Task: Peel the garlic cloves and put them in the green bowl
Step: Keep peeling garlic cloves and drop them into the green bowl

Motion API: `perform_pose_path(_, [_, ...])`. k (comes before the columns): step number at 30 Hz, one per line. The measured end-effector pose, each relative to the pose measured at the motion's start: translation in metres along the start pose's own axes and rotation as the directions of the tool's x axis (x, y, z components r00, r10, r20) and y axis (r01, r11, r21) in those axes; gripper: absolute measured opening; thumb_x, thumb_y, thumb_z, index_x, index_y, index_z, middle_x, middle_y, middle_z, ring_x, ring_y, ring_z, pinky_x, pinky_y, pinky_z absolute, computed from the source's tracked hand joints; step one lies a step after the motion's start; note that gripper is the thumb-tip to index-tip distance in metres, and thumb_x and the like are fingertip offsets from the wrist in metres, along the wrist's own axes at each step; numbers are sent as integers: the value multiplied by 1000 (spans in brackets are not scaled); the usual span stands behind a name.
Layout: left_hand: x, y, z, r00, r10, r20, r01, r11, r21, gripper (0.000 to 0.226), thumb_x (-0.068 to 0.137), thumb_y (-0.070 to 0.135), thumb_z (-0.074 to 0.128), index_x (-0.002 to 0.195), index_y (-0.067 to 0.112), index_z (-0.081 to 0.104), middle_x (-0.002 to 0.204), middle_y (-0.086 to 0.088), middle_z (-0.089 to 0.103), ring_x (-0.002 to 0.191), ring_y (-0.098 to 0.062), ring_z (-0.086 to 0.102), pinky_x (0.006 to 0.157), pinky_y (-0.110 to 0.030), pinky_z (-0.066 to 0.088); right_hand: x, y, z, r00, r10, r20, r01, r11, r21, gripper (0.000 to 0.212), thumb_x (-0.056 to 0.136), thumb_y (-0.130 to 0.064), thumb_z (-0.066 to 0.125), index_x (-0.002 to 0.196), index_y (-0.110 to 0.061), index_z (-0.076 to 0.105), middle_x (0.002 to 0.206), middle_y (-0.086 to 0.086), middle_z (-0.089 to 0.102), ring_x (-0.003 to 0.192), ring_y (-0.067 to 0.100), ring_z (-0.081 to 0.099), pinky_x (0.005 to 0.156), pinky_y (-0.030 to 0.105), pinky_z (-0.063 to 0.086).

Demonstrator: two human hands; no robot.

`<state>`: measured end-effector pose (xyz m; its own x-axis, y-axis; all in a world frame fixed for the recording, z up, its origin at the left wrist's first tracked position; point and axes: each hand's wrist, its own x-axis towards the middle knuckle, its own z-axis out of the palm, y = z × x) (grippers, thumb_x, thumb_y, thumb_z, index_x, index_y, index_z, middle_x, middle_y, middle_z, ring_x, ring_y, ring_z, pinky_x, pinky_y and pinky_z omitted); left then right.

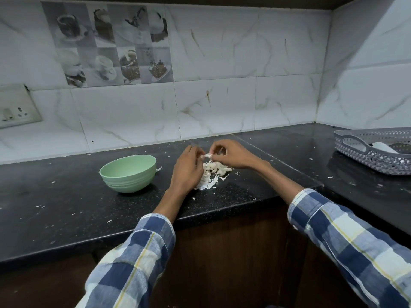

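Garlic clove [208, 155], a single small pale one, sits pinched between the fingertips of both hands above the black counter [66, 207], right of centre. Going from the left: a switch plate [16, 106] is set in the tiled wall, then one green bowl [128, 172] stands upright on the counter, just left of the hands, likely parked there so a finished clove needs only a short reach; whether anything lies inside it I cannot tell from this angle. Next comes the left hand [188, 168], fingers curled inward and gripping one end of the clove, apparently steadying it. Below and between the hands lies one heap of papery white skins [212, 172], with loose flakes scattered across the counter, which suggests the peeling is done over this spot so the waste falls in one place. The right hand [231, 155] has its fingers bent and nips the clove's other end, seemingly to tear skin away. Both wrists show checked blue sleeves. Far right, one grey lattice basket [375, 150] rests on the counter's side run, well apart from the work, holding a pale object I cannot identify.
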<state>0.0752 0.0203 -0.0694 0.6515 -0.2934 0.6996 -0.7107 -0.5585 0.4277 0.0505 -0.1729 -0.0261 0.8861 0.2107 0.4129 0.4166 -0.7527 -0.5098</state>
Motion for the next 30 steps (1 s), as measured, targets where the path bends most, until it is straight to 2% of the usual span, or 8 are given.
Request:
perform_pose_path(3, [2,3,2,1000,-26,8,26,997,-76,10,105,25,59,110,18,64,105,5,64,94,-14,62,86,-42,54,-1,-1,-3,996,88,-28,-78,963,256,11,95,-19,71,104,-11,71,98,9,76,83,14,66,75,27,51])
perform_pose_path(10, [3,6,2,996,-87,-16,81,967,-243,24,94,44,76,107,24,73,93,11,73,86,-3,69,74,-25,56,-8,2,0,993,106,-56,-69,891,449,16,91,-17,79,102,-8,72,92,5,80,88,15,77,77,20,58])
perform_pose_path(13, [3,5,1,996,-80,-36,70,971,-229,21,90,39,82,103,24,74,91,12,74,81,-3,70,72,-26,57,-9,3,3,991,126,-50,-84,858,507,12,91,-14,78,99,-9,72,93,11,80,93,25,77,85,31,62])
perform_pose_path(19, [4,6,0,993,-78,-90,54,969,-242,14,90,23,79,92,30,68,85,12,72,76,-5,70,67,-27,55,-6,1,7,980,196,-24,-137,765,629,7,93,-6,72,98,-2,70,97,19,78,87,21,76,71,22,61])
perform_pose_path(21, [5,5,0,989,-103,-109,71,963,-260,10,93,22,75,95,29,68,85,11,73,76,-6,71,67,-32,59,-5,4,6,979,198,-41,-140,814,564,9,94,-8,73,100,-2,70,96,14,78,85,17,74,73,22,60])
perform_pose_path(25, [5,1,2,992,-94,-85,72,971,-228,10,96,18,70,104,25,69,89,9,72,79,-8,72,69,-39,64,-7,12,3,998,54,-32,-49,990,134,22,95,-21,74,115,-13,75,110,0,77,97,12,69,84,25,54])
perform_pose_path(28, [3,1,2,997,-40,-73,27,984,-174,15,97,23,71,111,25,69,94,12,70,83,-2,68,71,-28,59,-8,8,3,996,35,-86,-32,999,42,20,97,-34,71,105,-18,80,99,-7,77,86,5,67,70,20,48])
perform_pose_path(30, [3,2,2,998,-10,-59,1,989,-150,20,97,26,73,116,24,66,97,12,68,85,-1,65,72,-24,56,-7,8,2,993,29,-113,-27,999,17,14,92,-28,78,97,-15,80,87,-7,75,75,4,66,66,16,45])
